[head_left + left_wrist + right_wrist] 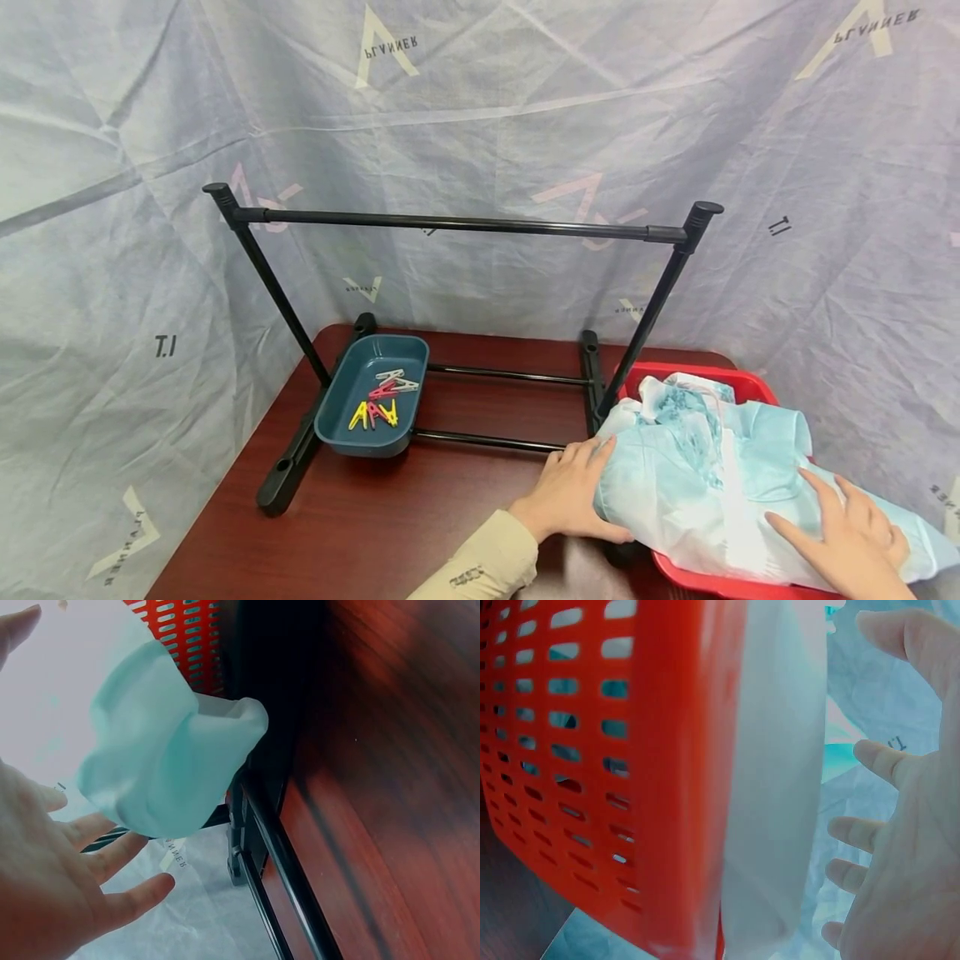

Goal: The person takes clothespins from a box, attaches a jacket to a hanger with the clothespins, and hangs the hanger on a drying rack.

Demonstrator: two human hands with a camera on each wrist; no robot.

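Observation:
A bundled light-blue and white garment [675, 492] lies heaped over a red basket [750, 386], its right end spreading past the rim. My left hand [573, 492] is at the garment's left side with fingers spread; in the left wrist view the hand [67, 877] is beside the hanging blue fabric [165, 750] without gripping it. Over the garment's right part is my right hand [851, 533], fingers apart. The right wrist view has the hand [907, 825] a little away from the white fabric [776, 787] that hangs over the basket's rim.
A black rack [457, 222] with a raised crossbar stands on the dark red table [480, 492]. Inside its left foot, a blue tray [371, 448] holds several yellow, red and white clothespins [384, 408]. Grey printed cloth [480, 108] hangs behind.

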